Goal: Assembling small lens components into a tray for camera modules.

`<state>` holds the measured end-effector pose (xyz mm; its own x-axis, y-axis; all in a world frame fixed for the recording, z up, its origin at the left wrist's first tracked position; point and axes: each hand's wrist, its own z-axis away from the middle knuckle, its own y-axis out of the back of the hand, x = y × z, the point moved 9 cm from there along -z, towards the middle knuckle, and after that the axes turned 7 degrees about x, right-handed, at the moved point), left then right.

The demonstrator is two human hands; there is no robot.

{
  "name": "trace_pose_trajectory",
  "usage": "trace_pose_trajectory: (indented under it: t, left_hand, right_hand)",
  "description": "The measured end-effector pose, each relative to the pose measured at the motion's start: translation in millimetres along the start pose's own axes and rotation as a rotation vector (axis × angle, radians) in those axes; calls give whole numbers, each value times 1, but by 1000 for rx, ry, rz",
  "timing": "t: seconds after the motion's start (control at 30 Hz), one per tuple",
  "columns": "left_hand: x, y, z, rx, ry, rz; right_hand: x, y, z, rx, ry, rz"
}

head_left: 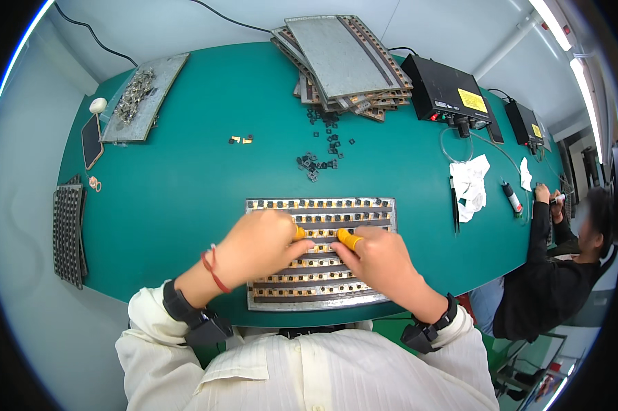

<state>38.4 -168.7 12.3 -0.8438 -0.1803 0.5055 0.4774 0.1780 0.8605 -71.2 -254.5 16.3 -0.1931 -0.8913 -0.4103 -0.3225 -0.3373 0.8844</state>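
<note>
A metal tray (pixel 322 301) lies flat on the green table before me, with rows of small black square parts on gold-coloured pieces. Over its left half is my left hand (pixel 268 241), fingers curled and thumb near the index tip at the middle rows. My right hand (pixel 381 257) mirrors it from the right side, thumb and index finger close together over the same rows. Yellow finger covers (pixel 348 240) show on both index fingers. Whatever the fingertips pinch or press is too small to make out.
Loose black squares (pixel 313 164) lie beyond the tray, below stacked metal plates (pixel 350 58). White tissue (pixel 468 188), tweezers (pixel 455 205), a bottle (pixel 512 197) and a black control box (pixel 446 89) are rightward. Left are metal bits (pixel 136 96), a phone (pixel 91 142) and stacked trays (pixel 69 233). A co-worker (pixel 549 288) sits right.
</note>
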Motion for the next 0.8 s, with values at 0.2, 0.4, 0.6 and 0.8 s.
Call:
trace_pose_trajectory:
  t: [0.2,0.4,0.6,0.8]
  left_hand:
    - [-48,23,-45,288,199,281]
    - [-44,10,-61,380,111,96]
    - [-44,19,-44,336,123,33]
    - [-59,26,-32,420,146,-73]
  right_hand:
    - [-7,-9,-15,-230,-17,39]
    - [6,1,-47,-331,-63,-96]
    - [43,-11,-87,-48,-199,-275]
    - [34,-30,-104,-82,-300,-178]
